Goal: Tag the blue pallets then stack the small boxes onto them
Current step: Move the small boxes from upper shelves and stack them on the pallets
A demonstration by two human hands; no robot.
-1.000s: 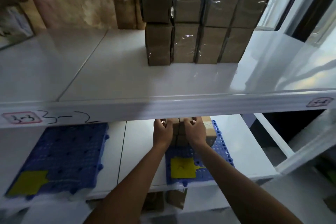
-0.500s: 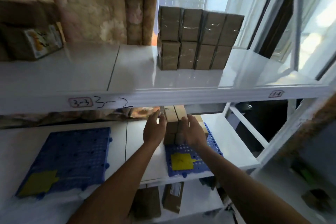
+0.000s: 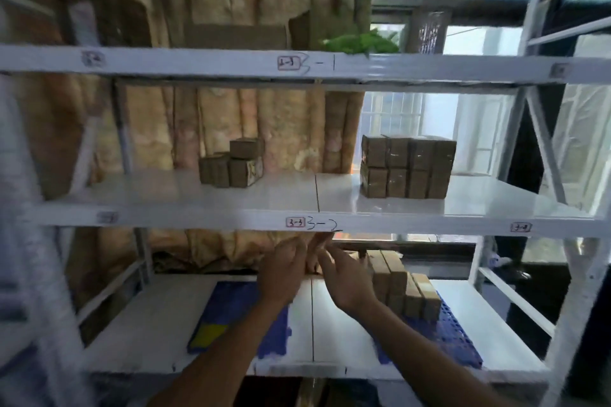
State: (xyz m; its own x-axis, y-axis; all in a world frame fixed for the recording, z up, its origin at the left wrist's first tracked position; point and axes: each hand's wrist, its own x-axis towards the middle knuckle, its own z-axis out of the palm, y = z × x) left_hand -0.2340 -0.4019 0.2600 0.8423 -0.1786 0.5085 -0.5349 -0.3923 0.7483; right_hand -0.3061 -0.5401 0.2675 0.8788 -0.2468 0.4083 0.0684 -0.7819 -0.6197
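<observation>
Two blue pallets lie on the lower shelf: the left pallet (image 3: 231, 311) carries a yellow tag (image 3: 208, 334), the right pallet (image 3: 453, 334) holds a stack of small brown boxes (image 3: 400, 284). My left hand (image 3: 284, 271) and my right hand (image 3: 344, 277) hover side by side just under the middle shelf's front rail, left of that stack, fingers spread and holding nothing. On the middle shelf stand a large wrapped block of small boxes (image 3: 408, 167) at the right and a few loose boxes (image 3: 231, 167) at the left.
A white metal rack has shelf rails labelled 3-1 (image 3: 317, 63) and 3-2 (image 3: 324, 225). Tan curtain hangs behind the rack. A green item (image 3: 360, 42) sits on the top shelf. Windows lie to the right, with a white diagonal brace (image 3: 545, 149).
Both hands have come off the boxes on the right pallet and lifted up and left, now empty. My view has pulled back and tilted up, showing the whole rack.
</observation>
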